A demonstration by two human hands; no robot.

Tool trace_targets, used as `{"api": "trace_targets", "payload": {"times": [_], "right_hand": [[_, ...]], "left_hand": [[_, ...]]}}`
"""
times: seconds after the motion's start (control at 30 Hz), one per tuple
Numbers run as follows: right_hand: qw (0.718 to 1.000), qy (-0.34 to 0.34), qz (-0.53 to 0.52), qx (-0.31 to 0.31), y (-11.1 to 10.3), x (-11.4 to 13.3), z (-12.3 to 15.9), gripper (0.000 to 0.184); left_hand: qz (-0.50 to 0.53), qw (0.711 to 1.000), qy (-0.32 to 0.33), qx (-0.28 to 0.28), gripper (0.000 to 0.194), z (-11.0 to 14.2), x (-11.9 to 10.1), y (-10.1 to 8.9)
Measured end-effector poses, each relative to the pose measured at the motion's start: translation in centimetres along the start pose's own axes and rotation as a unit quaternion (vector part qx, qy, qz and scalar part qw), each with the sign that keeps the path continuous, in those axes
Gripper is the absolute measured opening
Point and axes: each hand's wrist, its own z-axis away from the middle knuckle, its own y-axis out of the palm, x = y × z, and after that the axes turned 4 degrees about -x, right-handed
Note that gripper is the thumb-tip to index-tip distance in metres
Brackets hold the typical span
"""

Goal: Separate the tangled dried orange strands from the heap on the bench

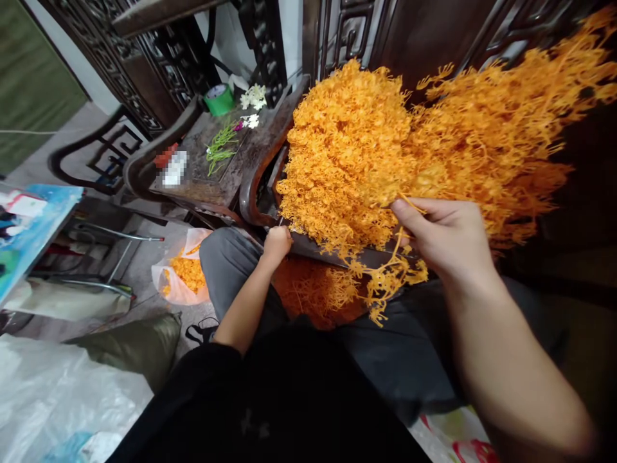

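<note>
A large heap of orange plastic-looking sprigs [347,148] rests on a dark wooden seat before me. My right hand [448,238] pinches an orange sprig [393,273] by its thin stem, at the near right side of the heap. Its branching tips hang down past the seat edge over my lap. My left hand [278,244] is closed in a fist at the heap's lower left, by the seat edge, above my knee. Whether anything is inside that fist is hidden. More loose orange sprigs [322,289] lie below, between my legs.
To the left, a dark wooden chair seat [193,154] bears a roll of green tape [219,99], white flowers [254,96] and green stems [222,148]. A clear bag [186,267] of orange pieces stands on the floor. White plastic sheeting [58,392] lies at the lower left.
</note>
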Motion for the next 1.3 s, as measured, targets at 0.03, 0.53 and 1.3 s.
{"api": "trace_targets", "payload": {"times": [0.03, 0.53, 1.3], "right_hand": [[1.0, 0.001, 0.002, 0.005, -0.1, -0.1, 0.0, 0.049], [0.995, -0.034, 0.088, 0.032, -0.1, -1.3, -0.3, 0.037], [0.991, -0.078, 0.026, 0.109, 4.9, 2.0, -0.3, 0.052]], "left_hand": [[0.013, 1.0, 0.007, -0.003, 0.009, -0.2, 0.2, 0.1], [0.208, 0.961, 0.109, -0.147, 0.038, 0.2, -3.5, -4.6], [0.492, 0.832, 0.255, -0.028, 0.032, 4.2, -10.3, -9.5]]}}
